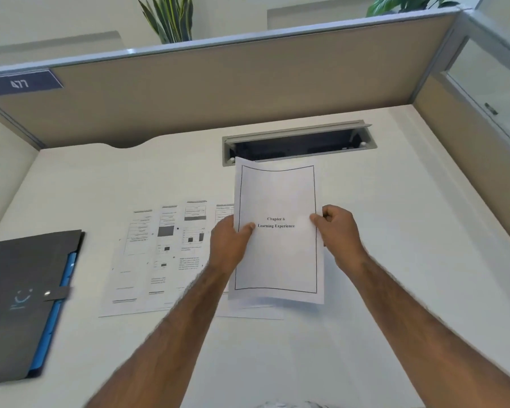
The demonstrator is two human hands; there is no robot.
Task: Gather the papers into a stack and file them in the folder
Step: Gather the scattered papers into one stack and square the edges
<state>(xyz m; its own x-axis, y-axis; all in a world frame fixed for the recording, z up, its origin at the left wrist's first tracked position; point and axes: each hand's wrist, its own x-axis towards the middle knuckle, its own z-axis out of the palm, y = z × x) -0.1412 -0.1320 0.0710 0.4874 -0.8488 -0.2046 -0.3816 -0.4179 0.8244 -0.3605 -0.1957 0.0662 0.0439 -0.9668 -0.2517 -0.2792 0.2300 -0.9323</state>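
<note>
Closest to us, one sheet (pixel 277 260) is held up off the counter (pixel 395 231). The left hand (pixel 230 245) pinches its left edge, thumb on the printed face and fingers behind. The right hand (pixel 339 234) pinches the right edge at about the same height. We judge the sheet light and limp: its top edge bows, so a grip at mid-height on both sides keeps it flat, and a hard squeeze would crease it. Below and to the left of the left hand, the other papers (pixel 147 260) lie flat in an overlapping row, one partly hidden behind the held sheet. Lying flush, they look hard to pinch up, so we would slide them together or catch a corner. Well left of the left hand lies the folder (pixel 18 290), apparently closed by its strap. Beyond the hands are a slot (pixel 295 148) and the partition (pixel 218 92).
</note>
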